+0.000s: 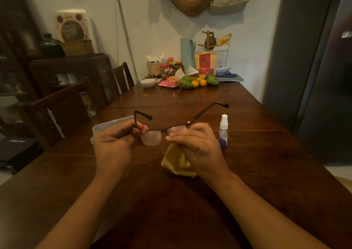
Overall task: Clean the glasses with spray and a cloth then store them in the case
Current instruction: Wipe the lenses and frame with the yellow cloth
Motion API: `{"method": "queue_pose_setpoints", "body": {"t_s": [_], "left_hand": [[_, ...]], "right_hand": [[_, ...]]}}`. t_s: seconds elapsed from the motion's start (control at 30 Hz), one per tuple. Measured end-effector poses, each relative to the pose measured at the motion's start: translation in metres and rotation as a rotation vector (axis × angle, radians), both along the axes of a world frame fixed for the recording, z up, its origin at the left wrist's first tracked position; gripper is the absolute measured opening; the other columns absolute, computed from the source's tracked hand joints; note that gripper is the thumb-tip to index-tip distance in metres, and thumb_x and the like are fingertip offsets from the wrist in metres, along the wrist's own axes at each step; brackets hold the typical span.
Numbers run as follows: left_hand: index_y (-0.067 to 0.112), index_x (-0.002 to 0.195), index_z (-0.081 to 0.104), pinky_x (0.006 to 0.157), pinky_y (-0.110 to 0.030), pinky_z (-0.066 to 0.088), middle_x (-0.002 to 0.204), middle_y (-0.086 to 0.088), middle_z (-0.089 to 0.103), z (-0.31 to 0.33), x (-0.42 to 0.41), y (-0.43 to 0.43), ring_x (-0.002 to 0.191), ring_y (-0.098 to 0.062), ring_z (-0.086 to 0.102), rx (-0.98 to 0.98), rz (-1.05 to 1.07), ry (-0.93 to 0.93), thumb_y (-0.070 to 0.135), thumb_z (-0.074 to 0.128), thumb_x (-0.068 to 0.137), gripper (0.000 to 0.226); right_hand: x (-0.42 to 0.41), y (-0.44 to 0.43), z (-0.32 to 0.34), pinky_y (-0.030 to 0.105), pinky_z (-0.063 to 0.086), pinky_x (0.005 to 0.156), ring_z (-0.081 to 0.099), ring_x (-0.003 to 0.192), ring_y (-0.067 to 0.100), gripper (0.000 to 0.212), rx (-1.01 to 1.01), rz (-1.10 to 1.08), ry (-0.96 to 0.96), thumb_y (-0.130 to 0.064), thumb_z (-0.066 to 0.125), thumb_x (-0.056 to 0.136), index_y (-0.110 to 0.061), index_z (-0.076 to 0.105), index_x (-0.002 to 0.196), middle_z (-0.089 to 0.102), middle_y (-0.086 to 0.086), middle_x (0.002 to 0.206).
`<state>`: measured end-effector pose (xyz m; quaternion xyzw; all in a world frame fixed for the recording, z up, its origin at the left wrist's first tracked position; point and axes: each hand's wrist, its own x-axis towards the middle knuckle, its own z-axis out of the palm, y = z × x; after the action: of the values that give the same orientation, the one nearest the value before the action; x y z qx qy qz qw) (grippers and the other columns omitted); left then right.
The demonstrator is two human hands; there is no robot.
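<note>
The dark-framed glasses [152,137] are held above the wooden table [257,153] with both temples unfolded and pointing away from me. My left hand [112,145] pinches the frame at its left hinge. My right hand [194,144] holds a yellow cloth [176,163] against the right lens, and the cloth hangs down under the hand. A small clear spray bottle [223,131] with a white nozzle stands upright just right of my right hand. A clear plastic case [108,124] lies on the table behind my left hand, partly hidden by it.
At the far end of the table sit a white bowl [147,82], fruit [198,81], jars and a basket [155,67]. Two wooden chairs [62,103] stand along the left side. A grey fridge [323,77] rises at the right.
</note>
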<state>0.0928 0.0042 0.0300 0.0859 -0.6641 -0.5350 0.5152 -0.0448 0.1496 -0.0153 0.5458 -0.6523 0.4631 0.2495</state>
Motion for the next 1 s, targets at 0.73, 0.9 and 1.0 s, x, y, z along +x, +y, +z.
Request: {"method": "queue_pose_setpoints", "body": {"t_s": [0.73, 0.9, 1.0], "left_hand": [[0.011, 0.078, 0.074, 0.082, -0.028, 0.058, 0.077, -0.006, 0.070, 0.005, 0.003, -0.005, 0.078, -0.018, 0.069, 0.253, -0.124, 0.150, -0.008, 0.055, 0.084, 0.027], [0.003, 0.084, 0.069, 0.080, -0.029, 0.058, 0.076, -0.006, 0.070, 0.001, 0.000, -0.003, 0.079, -0.019, 0.070, 0.249, -0.103, 0.135, -0.013, 0.051, 0.088, 0.024], [0.008, 0.080, 0.074, 0.077, -0.026, 0.057, 0.080, -0.009, 0.070, -0.001, -0.001, -0.004, 0.080, -0.019, 0.071, 0.248, -0.109, 0.141, -0.013, 0.051, 0.089, 0.032]], "right_hand": [[-0.011, 0.012, 0.005, 0.039, 0.031, 0.094, 0.044, 0.126, 0.019, 0.037, 0.196, -0.267, 0.193, -0.031, 0.067, 0.088, -0.033, 0.065, 0.125, 0.064, -0.015, 0.130], [-0.007, 0.008, 0.006, 0.039, 0.037, 0.090, 0.046, 0.116, 0.021, 0.043, 0.252, -0.262, 0.245, -0.030, 0.061, 0.090, -0.030, 0.062, 0.133, 0.060, -0.008, 0.130], [-0.009, 0.009, 0.006, 0.037, 0.036, 0.087, 0.047, 0.114, 0.018, 0.041, 0.270, -0.252, 0.244, -0.028, 0.063, 0.091, -0.032, 0.063, 0.131, 0.063, -0.011, 0.126]]}}
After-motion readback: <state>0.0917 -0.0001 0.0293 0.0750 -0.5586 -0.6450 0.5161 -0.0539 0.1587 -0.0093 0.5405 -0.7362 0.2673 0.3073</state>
